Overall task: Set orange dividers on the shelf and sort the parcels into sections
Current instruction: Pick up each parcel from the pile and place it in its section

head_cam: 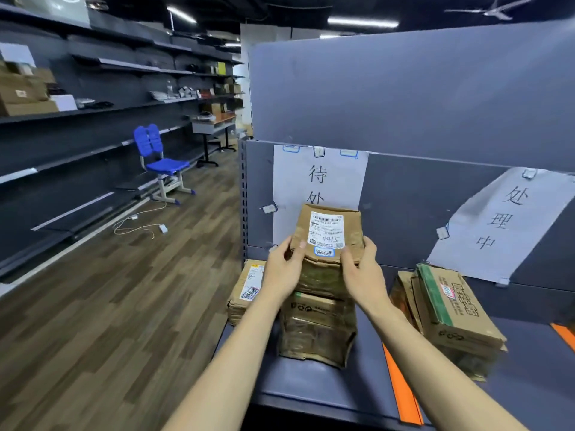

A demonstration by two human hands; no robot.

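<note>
At the centre of the frame, the left hand (281, 272) and right hand (362, 272) each hold a side of a brown parcel (328, 234), their grip closed on it above a stack of parcels (317, 325) on the shelf (311, 387); an orange divider (401, 390) lies lower right; more parcels (451, 318) stand right of it.
</note>
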